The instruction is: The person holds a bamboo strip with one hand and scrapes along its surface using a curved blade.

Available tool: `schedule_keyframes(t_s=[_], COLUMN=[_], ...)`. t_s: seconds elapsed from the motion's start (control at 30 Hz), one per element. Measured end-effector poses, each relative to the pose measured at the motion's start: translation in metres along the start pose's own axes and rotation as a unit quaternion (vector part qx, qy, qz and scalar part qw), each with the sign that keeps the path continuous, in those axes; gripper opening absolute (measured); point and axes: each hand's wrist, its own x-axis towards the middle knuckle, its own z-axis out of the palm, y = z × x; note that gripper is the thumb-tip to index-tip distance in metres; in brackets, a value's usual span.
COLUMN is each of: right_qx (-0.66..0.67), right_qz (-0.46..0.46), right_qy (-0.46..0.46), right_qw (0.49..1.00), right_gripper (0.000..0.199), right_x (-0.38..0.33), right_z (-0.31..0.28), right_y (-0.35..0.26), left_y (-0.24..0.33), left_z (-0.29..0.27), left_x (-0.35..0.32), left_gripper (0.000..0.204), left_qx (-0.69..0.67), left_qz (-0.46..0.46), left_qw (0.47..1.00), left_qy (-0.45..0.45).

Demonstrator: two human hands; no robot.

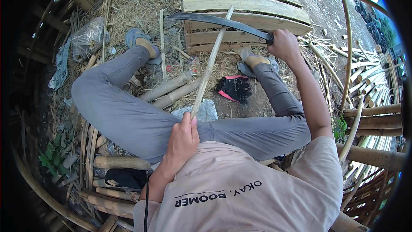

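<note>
My left hand (183, 138) is closed round the near end of a long, thin bamboo strip (210, 65), close to my lap. The strip slants up and away, its far end over a slatted wooden pallet (240, 2). In my right hand (283, 44) is the dark handle of a machete (221, 21), held with a closed fist. Its long, slightly curved blade points left and crosses the strip near the far end. Whether the edge bites into the strip, I cannot tell.
Between my feet lie a black and pink glove (234, 89) and two bamboo poles (167, 87). A clear plastic bag (88, 38) sits at the left among straw and shavings. Stacked bamboo poles (371, 77) fill the right side, near an upright bent pole (346, 38).
</note>
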Motion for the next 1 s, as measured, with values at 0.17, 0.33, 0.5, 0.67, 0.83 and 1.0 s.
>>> schedule_keyframes(t_s=[0.17,0.33,0.5,0.67,0.83,1.0], right_qx=[0.020,0.001,-0.013,-0.023,-0.029,0.003], right_qz=[-0.046,0.018,-0.015,0.038,-0.003,-0.008], right_qy=[0.020,-0.004,-0.022,0.002,-0.018,0.015], right_qw=[0.999,1.000,1.000,0.999,0.999,1.000], right_gripper=[0.029,0.028,0.029,0.028,0.034,0.033], right_x=[-0.016,0.010,-0.015,0.009,-0.012,-0.008], right_z=[0.003,0.003,-0.018,-0.009,-0.011,-0.001], right_y=[-0.017,0.014,-0.017,0.023,0.002,0.001], left_y=[0.002,0.000,0.003,0.000,0.003,0.001], left_z=[-0.002,0.000,-0.002,-0.001,-0.001,-0.004], left_x=[-0.005,-0.004,-0.006,-0.006,-0.005,-0.008], left_gripper=[0.019,0.017,0.016,0.015,0.016,0.016], left_qx=[-0.010,-0.002,0.011,0.010,0.014,0.000], left_qz=[-0.005,0.022,0.007,0.008,-0.011,0.013], left_qw=[1.000,1.000,1.000,1.000,1.000,1.000], left_qy=[0.005,-0.013,-0.012,-0.019,-0.021,-0.014])
